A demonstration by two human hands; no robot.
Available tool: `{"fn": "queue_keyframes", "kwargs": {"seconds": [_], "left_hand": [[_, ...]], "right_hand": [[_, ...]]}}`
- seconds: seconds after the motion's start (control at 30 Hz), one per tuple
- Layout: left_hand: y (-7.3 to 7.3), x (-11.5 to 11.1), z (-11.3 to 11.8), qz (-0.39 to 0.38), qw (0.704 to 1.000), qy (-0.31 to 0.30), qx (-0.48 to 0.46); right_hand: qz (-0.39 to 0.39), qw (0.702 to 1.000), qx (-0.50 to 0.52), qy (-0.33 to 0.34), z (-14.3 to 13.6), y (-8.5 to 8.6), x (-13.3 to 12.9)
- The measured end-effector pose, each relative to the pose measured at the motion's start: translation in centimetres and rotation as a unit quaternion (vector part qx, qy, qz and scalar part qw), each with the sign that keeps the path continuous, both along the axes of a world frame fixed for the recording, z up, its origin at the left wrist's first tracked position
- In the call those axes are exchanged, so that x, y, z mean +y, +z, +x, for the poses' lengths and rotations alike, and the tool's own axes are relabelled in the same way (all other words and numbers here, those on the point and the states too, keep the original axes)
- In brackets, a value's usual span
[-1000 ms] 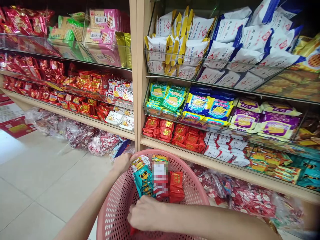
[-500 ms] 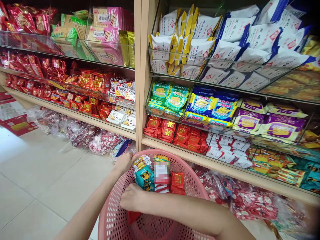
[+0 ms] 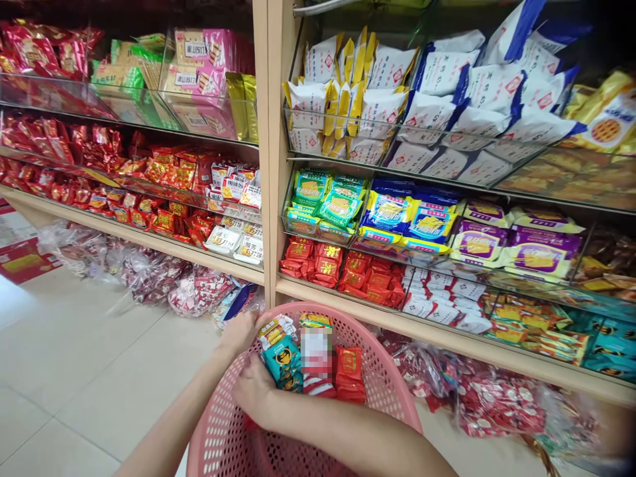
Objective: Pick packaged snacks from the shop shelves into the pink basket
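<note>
A pink perforated basket (image 3: 397, 384) stands tilted below the shelves. Its far rim is gripped by my left hand (image 3: 242, 332), fingers wrapped over the edge. My right hand (image 3: 256, 392) is inside the basket at the left wall, beside a teal packet (image 3: 283, 358); its fingers are mostly hidden. Something red shows just beneath that hand. To the right lie a packet with a blurred label (image 3: 317, 351), red-and-white striped packets (image 3: 318, 386) and red packets (image 3: 350, 372). Small white-and-yellow packets (image 3: 275, 330) rest near the far rim.
Wooden shelving (image 3: 275, 132) with clear bins of packaged snacks spans the view. Plastic bags with red contents (image 3: 501, 405) lie on the floor under the right shelf, others (image 3: 199, 289) under the left. Tiled floor (image 3: 99, 371) shows at left.
The view has shifted slightly. My right hand has turned and moved a little left and down against the packets, uncovering more of the teal one. My left hand still grips the rim.
</note>
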State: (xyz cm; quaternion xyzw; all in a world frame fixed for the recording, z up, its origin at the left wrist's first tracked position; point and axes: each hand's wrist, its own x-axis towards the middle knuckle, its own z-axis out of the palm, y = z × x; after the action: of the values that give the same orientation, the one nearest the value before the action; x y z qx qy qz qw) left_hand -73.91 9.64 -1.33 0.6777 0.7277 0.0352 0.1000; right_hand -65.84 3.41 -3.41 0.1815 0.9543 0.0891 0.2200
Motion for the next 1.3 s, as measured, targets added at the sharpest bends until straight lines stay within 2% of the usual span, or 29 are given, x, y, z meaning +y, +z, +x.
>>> {"fn": "queue_keyframes", "kwargs": {"seconds": [0.13, 0.33, 0.43, 0.5, 0.63, 0.73, 0.83, 0.93, 1.07, 1.13, 1.2, 1.3], "left_hand": [[-0.1, 0.0, -0.1, 0.007, 1.000, -0.004, -0.005], [0.2, 0.0, 0.0, 0.009, 1.000, -0.008, -0.019], [0.3, 0.0, 0.0, 0.005, 1.000, -0.005, -0.014], [0.2, 0.1, 0.1, 0.007, 1.000, -0.004, -0.005], [-0.2, 0.3, 0.1, 0.009, 1.000, -0.006, 0.003], [-0.4, 0.4, 0.1, 0.006, 1.000, -0.009, 0.011], [-0.4, 0.6, 0.0, 0.001, 1.000, -0.014, 0.014], [-0.3, 0.6, 0.0, -0.006, 1.000, -0.013, 0.002], [-0.4, 0.6, -0.1, -0.003, 1.000, -0.005, -0.001], [-0.4, 0.6, -0.1, -0.003, 1.000, -0.007, 0.003], [-0.3, 0.6, 0.0, -0.009, 1.000, -0.008, 0.008], [0.1, 0.5, 0.1, -0.017, 1.000, -0.007, 0.016]], "right_hand": [[-0.019, 0.999, 0.025, -0.042, 0.0, -0.3, -0.1], [-0.014, 0.997, 0.056, -0.056, 0.5, 1.0, -0.8], [0.006, 0.992, 0.127, -0.021, 2.6, 2.5, -2.1], [0.030, 0.976, 0.216, 0.006, 4.9, 3.8, -3.2], [0.080, 0.923, 0.375, 0.021, 10.4, 6.4, -4.1], [0.087, 0.894, 0.436, -0.046, 13.8, 7.8, -2.7], [0.074, 0.852, 0.504, -0.122, 16.2, 8.6, 0.5], [0.045, 0.788, 0.574, -0.217, 18.3, 8.6, 4.8], [-0.020, 0.643, 0.678, -0.356, 20.3, 7.8, 10.2], [-0.019, 0.591, 0.703, -0.394, 20.9, 7.3, 12.4], [0.002, 0.572, 0.705, -0.420, 21.4, 6.9, 13.9], [0.039, 0.566, 0.690, -0.450, 22.0, 6.7, 15.4]]}}
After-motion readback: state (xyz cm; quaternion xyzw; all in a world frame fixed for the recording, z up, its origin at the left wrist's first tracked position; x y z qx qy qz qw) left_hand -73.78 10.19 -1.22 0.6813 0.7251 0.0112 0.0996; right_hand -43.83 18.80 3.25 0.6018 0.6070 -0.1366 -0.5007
